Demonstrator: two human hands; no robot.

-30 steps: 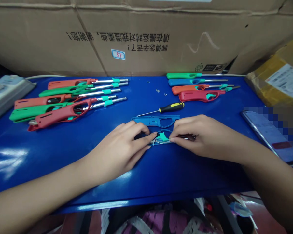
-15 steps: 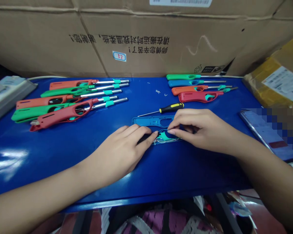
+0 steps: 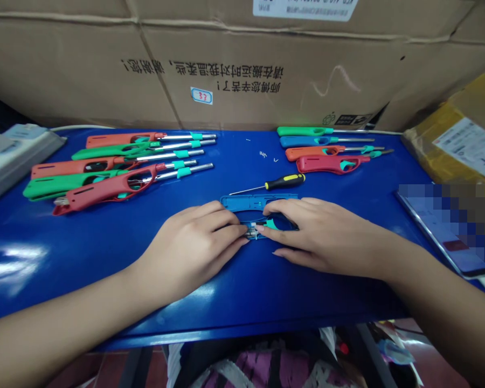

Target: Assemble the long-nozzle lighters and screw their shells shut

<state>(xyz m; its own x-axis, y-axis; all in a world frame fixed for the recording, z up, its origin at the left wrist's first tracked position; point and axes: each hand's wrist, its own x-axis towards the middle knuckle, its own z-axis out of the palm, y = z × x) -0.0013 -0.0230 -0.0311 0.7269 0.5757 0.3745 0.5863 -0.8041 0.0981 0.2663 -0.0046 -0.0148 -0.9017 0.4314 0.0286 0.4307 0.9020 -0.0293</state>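
On the table lies an opened blue lighter. Its lower casing half (image 3: 283, 235) carries a green trigger (image 3: 270, 223) and small metal and white parts. Directly behind it is the matching blue casing half (image 3: 242, 203). My left hand (image 3: 194, 234) closes over the left end of the lower half, and its fingertips hide that end. Fingers apart, my right hand (image 3: 319, 231) reaches in from the right. One fingertip presses on the small parts beside the trigger, another rests at the rear casing half, and the thumb is lower, off the casing.
A yellow-black screwdriver (image 3: 285, 181) lies just behind the casings. Several assembled-looking lighters (image 3: 109, 188) are at left, and others (image 3: 327, 164) at back right. A phone (image 3: 444, 237) lies at right. Cardboard (image 3: 234, 48) walls the back; a taped box (image 3: 464, 129) stands right.
My right hand has shifted left and spread its fingers, from a pinch by the trigger to touching the parts near my left fingertips. My left hand has drawn slightly left.
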